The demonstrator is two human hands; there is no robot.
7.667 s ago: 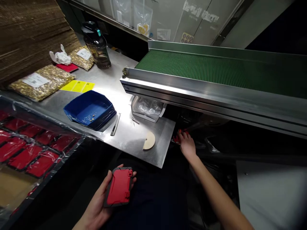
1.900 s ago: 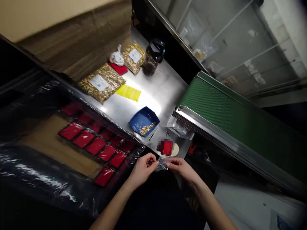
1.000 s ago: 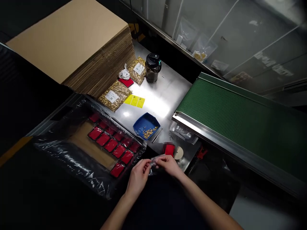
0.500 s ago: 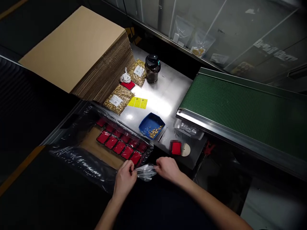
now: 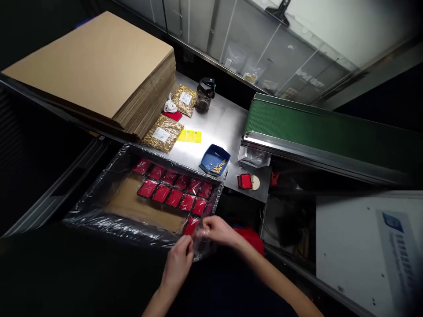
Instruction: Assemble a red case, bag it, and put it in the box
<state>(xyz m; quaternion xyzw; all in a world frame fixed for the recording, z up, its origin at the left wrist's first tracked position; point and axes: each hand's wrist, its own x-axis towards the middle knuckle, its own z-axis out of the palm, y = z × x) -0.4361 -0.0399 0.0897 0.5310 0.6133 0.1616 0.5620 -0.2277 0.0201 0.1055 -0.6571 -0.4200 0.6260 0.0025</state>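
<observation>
At the lower centre of the head view, the left hand (image 5: 178, 259) and right hand (image 5: 216, 230) both pinch a clear plastic bag (image 5: 201, 241), fingers closed on its film. About 12 bagged red cases (image 5: 174, 190) already fill the lined box (image 5: 99, 210) at centre left, while 1 unbagged case (image 5: 245, 181) waits on the surface (image 5: 218, 127). Whether the bag holds anything is hard to make out.

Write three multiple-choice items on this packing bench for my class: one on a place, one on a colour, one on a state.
1. Where does the blue tray stand?
A on the steel table
B on the conveyor belt
C on the cardboard stack

2. What colour is the conveyor belt?
A yellow
B green
C red

3. What do the hands hold?
A a dark jar
B nothing
C a clear plastic bag

Key: 1 A, the tray rests on the steel table. 2 B, its ribbed surface is green. 3 C, the left hand and right hand both pinch the clear plastic bag.
</observation>
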